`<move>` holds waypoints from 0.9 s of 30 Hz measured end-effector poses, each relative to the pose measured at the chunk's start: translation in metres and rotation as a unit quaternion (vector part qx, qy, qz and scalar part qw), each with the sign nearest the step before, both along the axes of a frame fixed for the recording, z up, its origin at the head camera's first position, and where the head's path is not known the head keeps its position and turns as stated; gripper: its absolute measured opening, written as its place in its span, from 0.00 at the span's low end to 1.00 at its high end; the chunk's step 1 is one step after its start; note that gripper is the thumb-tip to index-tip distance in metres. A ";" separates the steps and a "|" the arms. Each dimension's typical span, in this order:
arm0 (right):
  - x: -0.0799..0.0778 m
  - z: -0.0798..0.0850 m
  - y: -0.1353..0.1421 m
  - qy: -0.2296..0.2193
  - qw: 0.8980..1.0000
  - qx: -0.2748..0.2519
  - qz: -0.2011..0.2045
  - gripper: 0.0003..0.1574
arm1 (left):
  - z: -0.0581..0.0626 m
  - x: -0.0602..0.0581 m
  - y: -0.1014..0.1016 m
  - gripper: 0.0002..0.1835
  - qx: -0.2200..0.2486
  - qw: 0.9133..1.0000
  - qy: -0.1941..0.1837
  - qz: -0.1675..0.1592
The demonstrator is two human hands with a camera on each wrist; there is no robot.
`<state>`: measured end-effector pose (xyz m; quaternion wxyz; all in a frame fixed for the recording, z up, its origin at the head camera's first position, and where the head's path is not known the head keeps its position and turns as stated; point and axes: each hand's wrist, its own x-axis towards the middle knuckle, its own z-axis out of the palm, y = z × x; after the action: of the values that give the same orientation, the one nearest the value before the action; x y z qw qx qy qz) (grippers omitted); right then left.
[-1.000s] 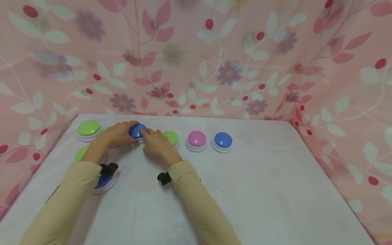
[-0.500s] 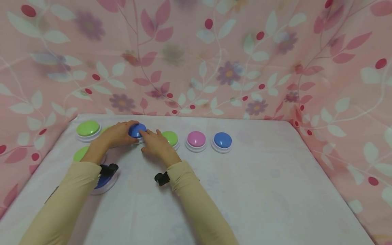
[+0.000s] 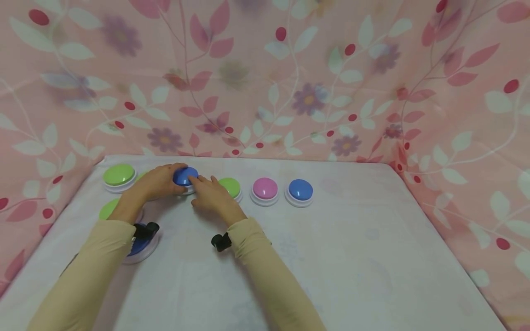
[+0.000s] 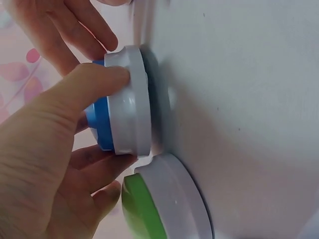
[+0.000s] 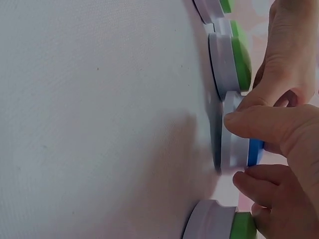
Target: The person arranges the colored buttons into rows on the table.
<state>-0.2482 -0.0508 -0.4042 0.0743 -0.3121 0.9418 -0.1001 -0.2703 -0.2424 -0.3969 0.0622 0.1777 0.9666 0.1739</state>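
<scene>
A blue push button (image 3: 185,176) with a white round base stands at the back left of the table. My left hand (image 3: 159,181) grips it from the left; in the left wrist view the thumb lies on the white base (image 4: 127,114) and the other fingers reach round the sides. From the right, my right hand (image 3: 213,197) reaches to the same button, index fingertip at the dome's edge, fingers mostly extended. Its thumb stands apart in the head view, though it overlaps the base (image 5: 234,149) in the right wrist view. A green button (image 3: 229,186) sits just beyond the right hand.
Further right stand a pink button (image 3: 265,188) and another blue button (image 3: 300,190). At the left are a green button (image 3: 118,174), one partly behind my left hand, a nearer green one (image 3: 107,209), and a blue one (image 3: 138,248) behind my sleeve. Floral cloth (image 3: 265,92) borders the table.
Both hands stay at the blue button with hardly any movement. My right wrist shifts slightly left, then back right.
</scene>
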 end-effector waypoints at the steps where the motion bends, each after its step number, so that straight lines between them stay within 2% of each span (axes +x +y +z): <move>1: 0.000 -0.001 0.000 -0.003 1.000 -0.003 -0.001 0.44 | 0.001 0.000 0.000 0.41 0.001 1.000 0.002 0.001; 9: -0.003 0.000 0.002 -0.031 0.998 -0.049 -0.017 0.47 | 0.010 0.000 -0.002 0.40 0.010 1.000 0.005 0.016; 13: -0.004 0.003 0.002 -0.026 0.997 -0.069 -0.020 0.49 | 0.016 0.001 -0.002 0.39 0.024 0.999 0.010 0.022; 20: -0.004 0.007 0.007 0.045 0.992 -0.116 -0.025 0.50 | 0.032 0.006 0.002 0.37 0.080 0.996 0.029 0.030; 23: -0.003 0.009 0.011 0.068 0.985 -0.154 -0.039 0.49 | 0.039 0.008 0.005 0.36 0.109 0.993 0.033 0.036; 27: -0.002 0.013 0.018 0.087 0.974 -0.199 -0.061 0.47 | 0.049 0.009 0.014 0.36 0.109 0.992 0.051 0.036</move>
<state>-0.2499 -0.0330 -0.3909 -0.0781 -0.2697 0.9233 -0.2619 -0.2612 -0.2280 -0.3480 -0.0133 0.1574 0.9494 0.2713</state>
